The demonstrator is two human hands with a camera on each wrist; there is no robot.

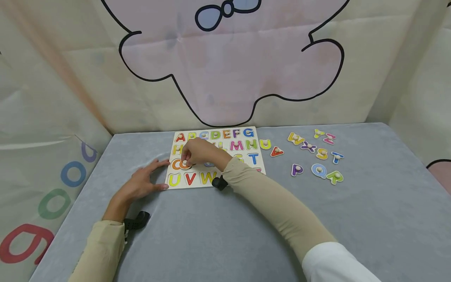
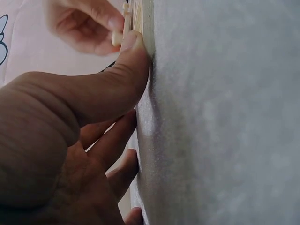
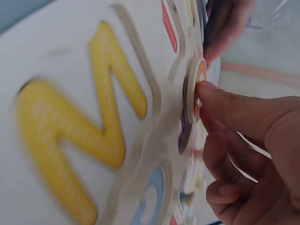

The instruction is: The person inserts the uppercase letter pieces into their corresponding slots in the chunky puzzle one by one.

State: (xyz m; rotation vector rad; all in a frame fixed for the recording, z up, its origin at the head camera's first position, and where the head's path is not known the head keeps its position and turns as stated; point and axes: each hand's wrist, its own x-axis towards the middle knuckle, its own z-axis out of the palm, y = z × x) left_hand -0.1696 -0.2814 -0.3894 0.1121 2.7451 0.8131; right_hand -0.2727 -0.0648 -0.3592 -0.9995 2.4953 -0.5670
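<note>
Pinching a round orange piece, the right hand is over the alphabet board; the left hand, fingers extended, contacts the board's left edge.

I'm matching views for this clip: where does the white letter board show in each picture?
Head: the white letter board lies slightly below and left of centre.
Left wrist: seen edge-on, a narrow strip near the top middle.
Right wrist: close up, filling much of the left half, with a big yellow W.
Shared landmark: the right hand, at top left in left wrist, at right in right wrist.
</note>
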